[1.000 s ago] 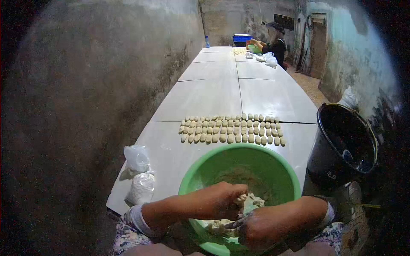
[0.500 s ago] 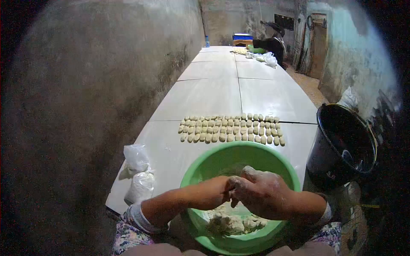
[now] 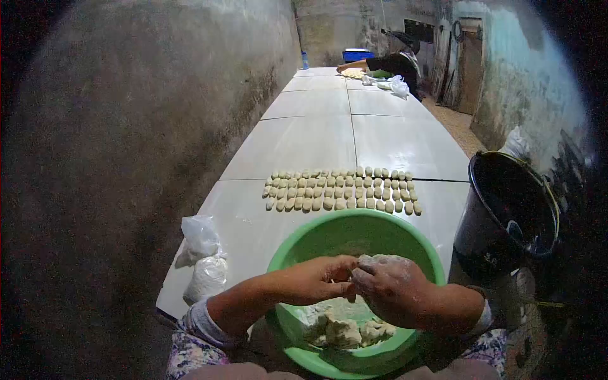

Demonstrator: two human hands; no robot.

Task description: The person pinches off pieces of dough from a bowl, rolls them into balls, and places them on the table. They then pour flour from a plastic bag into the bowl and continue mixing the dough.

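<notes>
Both hands are together over a large green basin (image 3: 291, 253). My left hand (image 3: 323, 278) is curled, its fingertips meeting those of my right hand (image 3: 389, 282), which is dusted with flour. The fingers of both are bent and closed; whatever lies between them is hidden. Below, torn lumps of pale dough (image 3: 342, 332) rest in the bottom of the basin with loose flour. Just beyond the basin, several rows of small oval dough pieces (image 3: 339, 192) lie on the white tiled table (image 3: 316, 145).
Two plastic bags of white powder (image 3: 206, 278) stand at the table's left edge. A tall black bucket (image 3: 468, 234) is at the right. At the far end, another person (image 3: 402, 63) leans over dough pieces (image 3: 353, 73), near plastic bags (image 3: 398, 86) and a blue container (image 3: 358, 56).
My left hand has opened out slightly from its tighter clasp, and my right hand has turned and lowered a little. The other person's arm has reached left over the far dough pieces.
</notes>
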